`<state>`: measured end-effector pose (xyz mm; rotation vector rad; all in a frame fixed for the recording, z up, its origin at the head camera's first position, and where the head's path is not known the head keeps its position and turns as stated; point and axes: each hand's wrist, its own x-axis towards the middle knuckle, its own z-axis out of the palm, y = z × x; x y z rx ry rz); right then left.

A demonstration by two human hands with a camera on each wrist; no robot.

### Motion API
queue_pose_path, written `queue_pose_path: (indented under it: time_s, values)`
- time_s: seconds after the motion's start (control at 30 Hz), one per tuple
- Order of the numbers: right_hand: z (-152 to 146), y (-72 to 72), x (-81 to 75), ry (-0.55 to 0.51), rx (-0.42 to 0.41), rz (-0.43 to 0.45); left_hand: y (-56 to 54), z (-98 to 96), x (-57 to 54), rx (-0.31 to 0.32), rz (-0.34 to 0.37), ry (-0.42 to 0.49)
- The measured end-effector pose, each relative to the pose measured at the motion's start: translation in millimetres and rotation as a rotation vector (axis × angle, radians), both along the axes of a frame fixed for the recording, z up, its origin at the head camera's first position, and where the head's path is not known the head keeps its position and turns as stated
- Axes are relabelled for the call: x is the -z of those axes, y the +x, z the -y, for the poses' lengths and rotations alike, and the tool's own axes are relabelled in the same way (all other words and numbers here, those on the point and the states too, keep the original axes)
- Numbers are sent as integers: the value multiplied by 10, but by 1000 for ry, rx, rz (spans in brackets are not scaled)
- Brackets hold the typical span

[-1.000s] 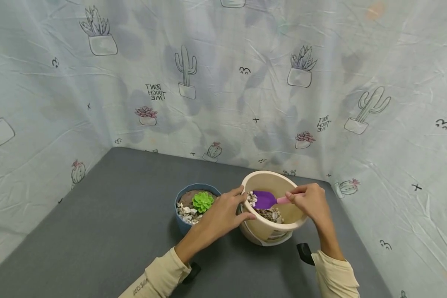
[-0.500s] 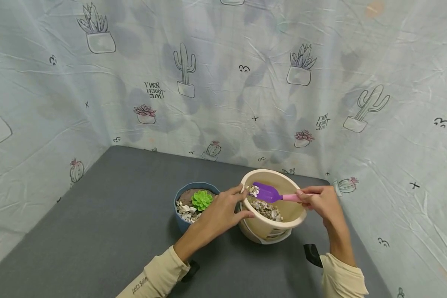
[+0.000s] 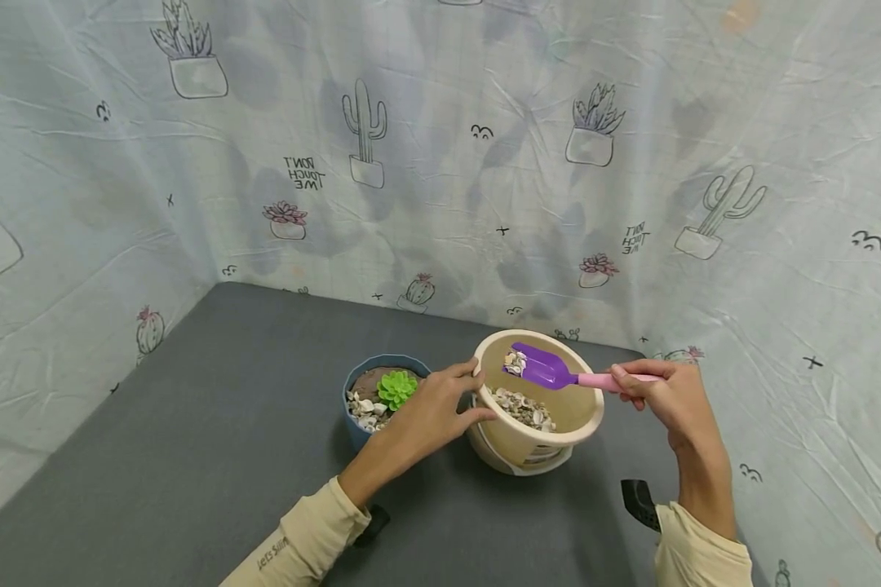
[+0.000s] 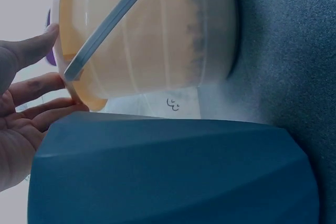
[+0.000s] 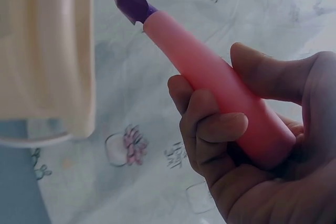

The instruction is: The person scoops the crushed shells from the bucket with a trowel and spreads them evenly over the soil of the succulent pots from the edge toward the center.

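My right hand (image 3: pixel 668 395) grips the pink handle of a small toy shovel (image 3: pixel 546 368) with a purple blade. A few pale shells (image 3: pixel 515 363) lie at the blade's tip, above the inside of a cream bucket (image 3: pixel 539 438). More shells and gravel (image 3: pixel 523 409) cover the bucket's bottom. My left hand (image 3: pixel 435 412) holds the bucket's left rim, fingers and thumb spread along it. In the right wrist view, curled fingers and the thumb wrap the pink handle (image 5: pixel 220 82). The left wrist view has the bucket (image 4: pixel 152 30) with its pale carrying handle slanting across its side.
A blue faceted pot (image 3: pixel 360 432) stands left of the bucket, partly behind my left hand and forearm. It holds a green succulent (image 3: pixel 398 390), brown soil and white shells. The grey tabletop (image 3: pixel 191 456) meets a curtain (image 3: pixel 440 204) printed with cacti behind and at both sides.
The shovel has risen from the gravel and moved right with shells at its tip, my right hand drawing back to the right. My left hand stays on the rim.
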<state>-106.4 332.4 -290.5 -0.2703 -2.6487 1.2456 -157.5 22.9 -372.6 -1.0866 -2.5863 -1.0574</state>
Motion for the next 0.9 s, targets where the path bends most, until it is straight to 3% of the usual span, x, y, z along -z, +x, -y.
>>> queue_pose_path:
  time_s: [0.13,0.23,0.37,0.47,0.6,0.7,0.9]
  values:
    - [112,-6,-88,-23,-39,8,-15,85,-8,6,42,-25]
    - [243,-21,-154,-41,-64,9,-2,223,-64,-27,97,-42]
    - [478,-79,-191,-78,-130,-26,-29,547,-177,-125,145,-100]
    - [680,-149,-171,-110,-191,-46,-116,873,-223,-164,177,-181]
    - [944,-236,-94,-139,-242,-36,-248,1268,-190,-114,272,-239]
    - [1158,-311,-6,-124,-294,-29,-317,1458,-118,-60,341,-249]
    - [1652,-468,101,73,-381,-57,-358,1585,3,-19,402,-276]
